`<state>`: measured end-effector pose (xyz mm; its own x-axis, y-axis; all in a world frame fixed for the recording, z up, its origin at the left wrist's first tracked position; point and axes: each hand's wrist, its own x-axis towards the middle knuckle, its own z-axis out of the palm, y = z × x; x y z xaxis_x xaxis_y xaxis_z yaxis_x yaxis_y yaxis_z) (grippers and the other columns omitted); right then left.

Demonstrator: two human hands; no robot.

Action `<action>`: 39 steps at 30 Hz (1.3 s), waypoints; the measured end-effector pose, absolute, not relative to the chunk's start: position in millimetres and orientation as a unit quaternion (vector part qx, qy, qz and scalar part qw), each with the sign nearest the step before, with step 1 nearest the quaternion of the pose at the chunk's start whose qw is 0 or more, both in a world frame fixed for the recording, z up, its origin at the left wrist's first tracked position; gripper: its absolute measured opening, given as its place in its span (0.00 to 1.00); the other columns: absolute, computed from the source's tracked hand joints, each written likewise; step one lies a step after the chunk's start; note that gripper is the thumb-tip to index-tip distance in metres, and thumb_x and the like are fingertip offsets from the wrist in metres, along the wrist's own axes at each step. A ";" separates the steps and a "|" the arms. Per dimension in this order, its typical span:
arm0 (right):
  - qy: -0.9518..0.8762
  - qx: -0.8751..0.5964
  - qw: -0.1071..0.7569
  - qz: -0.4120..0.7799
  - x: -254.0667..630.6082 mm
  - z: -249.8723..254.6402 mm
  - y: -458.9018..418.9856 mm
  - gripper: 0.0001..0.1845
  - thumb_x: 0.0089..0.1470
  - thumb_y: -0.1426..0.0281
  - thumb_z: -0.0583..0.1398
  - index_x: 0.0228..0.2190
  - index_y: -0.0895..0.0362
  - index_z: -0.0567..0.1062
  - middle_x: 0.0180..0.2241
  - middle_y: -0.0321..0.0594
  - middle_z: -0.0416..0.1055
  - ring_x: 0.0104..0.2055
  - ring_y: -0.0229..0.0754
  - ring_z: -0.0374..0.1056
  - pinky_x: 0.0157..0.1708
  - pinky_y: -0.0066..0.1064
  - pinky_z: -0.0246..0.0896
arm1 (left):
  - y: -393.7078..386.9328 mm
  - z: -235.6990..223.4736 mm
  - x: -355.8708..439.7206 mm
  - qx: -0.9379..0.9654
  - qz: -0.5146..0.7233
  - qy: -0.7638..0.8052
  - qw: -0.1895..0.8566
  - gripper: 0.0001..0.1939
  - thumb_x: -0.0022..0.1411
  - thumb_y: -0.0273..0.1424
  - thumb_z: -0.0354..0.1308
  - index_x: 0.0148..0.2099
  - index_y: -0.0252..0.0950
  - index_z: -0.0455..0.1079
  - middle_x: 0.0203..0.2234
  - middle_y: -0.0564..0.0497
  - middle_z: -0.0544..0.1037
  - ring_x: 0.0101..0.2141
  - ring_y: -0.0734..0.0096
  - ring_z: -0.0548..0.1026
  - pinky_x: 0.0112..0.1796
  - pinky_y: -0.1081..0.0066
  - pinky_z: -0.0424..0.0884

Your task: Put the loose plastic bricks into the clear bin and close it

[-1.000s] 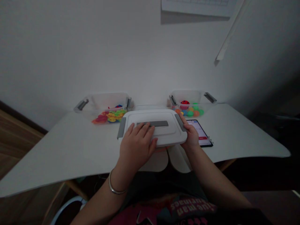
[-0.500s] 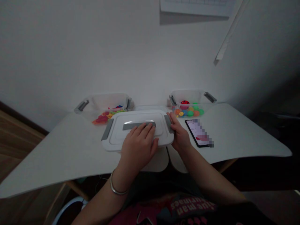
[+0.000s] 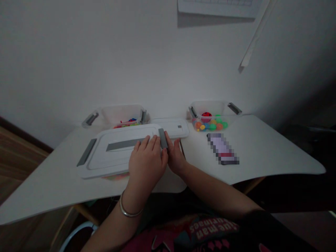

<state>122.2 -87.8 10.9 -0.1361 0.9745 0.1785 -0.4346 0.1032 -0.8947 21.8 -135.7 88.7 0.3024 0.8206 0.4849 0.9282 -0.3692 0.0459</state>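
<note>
A white lidded storage box (image 3: pixel 110 154) with grey latches and a grey handle strip sits on the white table (image 3: pixel 52 182), left of centre. My left hand (image 3: pixel 145 162) lies flat on the right part of its lid, fingers stretched out. My right hand (image 3: pixel 175 156) presses against the box's right end beside the grey latch, fingers extended. A metal bangle circles my left wrist.
A loose white lid (image 3: pixel 172 127) lies behind my hands. A clear bin (image 3: pixel 115 117) with colourful pieces stands at the back left. Another clear bin (image 3: pixel 214 112) with coloured balls stands at the back right. A phone (image 3: pixel 223 150) lies in front of it.
The lidded box has slid left across the table, with both hands moving along with it. The loose lid behind it has come into view.
</note>
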 end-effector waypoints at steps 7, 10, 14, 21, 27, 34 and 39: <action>-0.504 -0.323 0.604 0.526 160.5 21.3 -75.3 0.36 0.53 0.46 0.57 0.60 0.46 0.65 0.67 0.38 0.54 0.64 0.46 0.58 0.62 0.44 0.52 | -134.6 90.2 12.0 -0.792 -0.227 -0.555 0.118 0.24 0.64 0.33 0.46 0.58 0.31 0.71 0.55 0.39 0.75 0.57 0.46 0.71 0.56 0.45 0.65; -0.550 -0.476 0.577 0.371 206.2 28.0 -54.0 0.27 0.55 0.56 0.56 0.54 0.53 0.72 0.58 0.45 0.67 0.55 0.46 0.67 0.56 0.42 0.60 | -134.1 90.6 12.2 -0.791 -0.232 -0.556 0.110 0.24 0.64 0.32 0.46 0.58 0.32 0.71 0.55 0.39 0.74 0.57 0.46 0.71 0.56 0.44 0.65; -0.561 -0.663 0.425 0.253 256.3 22.4 -26.6 0.24 0.56 0.63 0.52 0.50 0.59 0.74 0.51 0.48 0.73 0.50 0.46 0.69 0.55 0.40 0.59 | -132.8 88.5 13.4 -0.787 -0.239 -0.558 0.109 0.24 0.64 0.32 0.46 0.58 0.32 0.71 0.55 0.39 0.74 0.57 0.45 0.70 0.55 0.43 0.65; -0.550 -0.743 0.296 0.241 262.7 4.1 -8.4 0.19 0.55 0.65 0.56 0.43 0.63 0.77 0.51 0.59 0.72 0.57 0.54 0.66 0.57 0.41 0.55 | -132.9 86.9 13.1 -0.785 -0.234 -0.557 0.135 0.24 0.63 0.32 0.46 0.57 0.32 0.72 0.54 0.40 0.76 0.56 0.46 0.72 0.54 0.45 0.68; -0.514 -0.773 0.261 0.265 255.7 9.1 4.0 0.16 0.55 0.67 0.59 0.44 0.64 0.75 0.52 0.60 0.71 0.56 0.58 0.66 0.54 0.45 0.58 | -133.3 86.5 11.4 -0.787 -0.240 -0.554 0.131 0.24 0.63 0.32 0.47 0.57 0.32 0.72 0.53 0.39 0.76 0.55 0.46 0.72 0.54 0.44 0.67; -0.447 -0.748 0.311 0.379 255.1 4.5 6.6 0.20 0.61 0.62 0.59 0.52 0.57 0.70 0.52 0.45 0.69 0.49 0.45 0.69 0.47 0.45 0.69 | -133.1 86.4 13.2 -0.786 -0.245 -0.555 0.116 0.25 0.64 0.32 0.45 0.57 0.27 0.71 0.54 0.37 0.75 0.56 0.44 0.71 0.55 0.43 0.66; -0.398 -0.700 0.388 0.448 243.1 3.5 -2.4 0.18 0.62 0.65 0.58 0.51 0.59 0.70 0.48 0.46 0.71 0.45 0.44 0.71 0.43 0.42 0.70 | -133.2 86.1 13.8 -0.784 -0.249 -0.559 0.104 0.25 0.63 0.33 0.46 0.57 0.28 0.71 0.54 0.36 0.75 0.56 0.43 0.71 0.55 0.42 0.65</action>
